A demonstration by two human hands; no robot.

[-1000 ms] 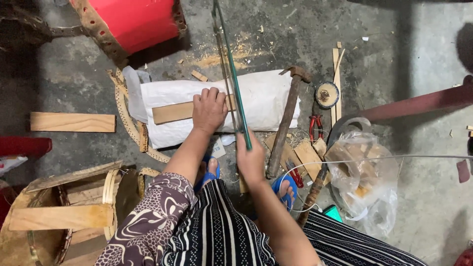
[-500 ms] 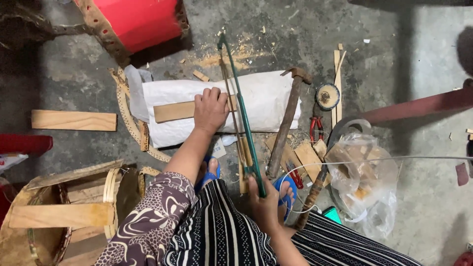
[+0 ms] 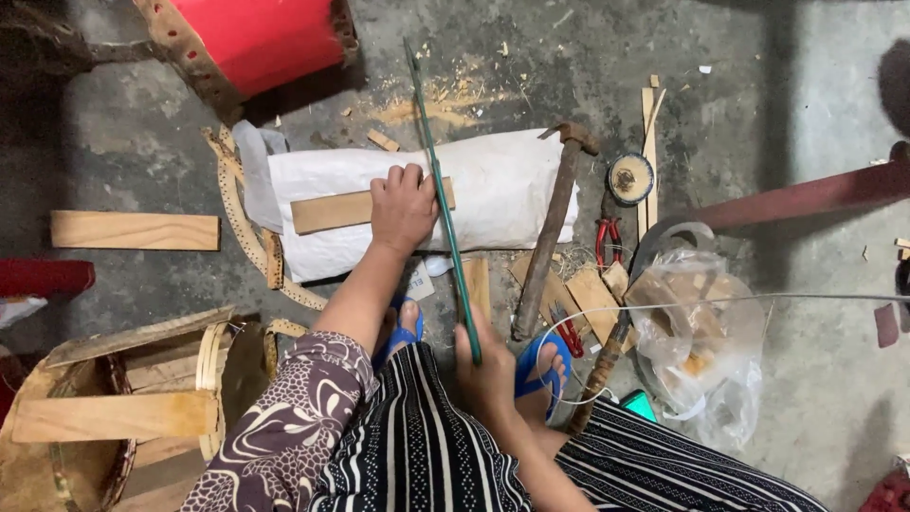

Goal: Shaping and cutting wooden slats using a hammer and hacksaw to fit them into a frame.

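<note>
My left hand (image 3: 402,207) presses down on a flat wooden slat (image 3: 327,210) that lies across a white sack-wrapped block (image 3: 502,194) on the floor. My right hand (image 3: 485,365) grips the handle end of a green-framed saw (image 3: 440,190). The saw's blade runs away from me and crosses the right end of the slat, just beside my left fingers. Both my feet are in blue sandals (image 3: 540,365) below the block.
A hammer (image 3: 552,228) leans across the block's right end. Red pliers (image 3: 608,240), a wire spool (image 3: 629,178), wood offcuts (image 3: 592,289) and a plastic bag (image 3: 701,327) lie to the right. A wooden stool frame (image 3: 114,408) is at lower left, a red drum (image 3: 251,43) beyond, a loose plank (image 3: 135,230) left.
My right hand has drawn the saw back toward my body, then the blade has slid forward a little again. My left hand has stayed on the slat.
</note>
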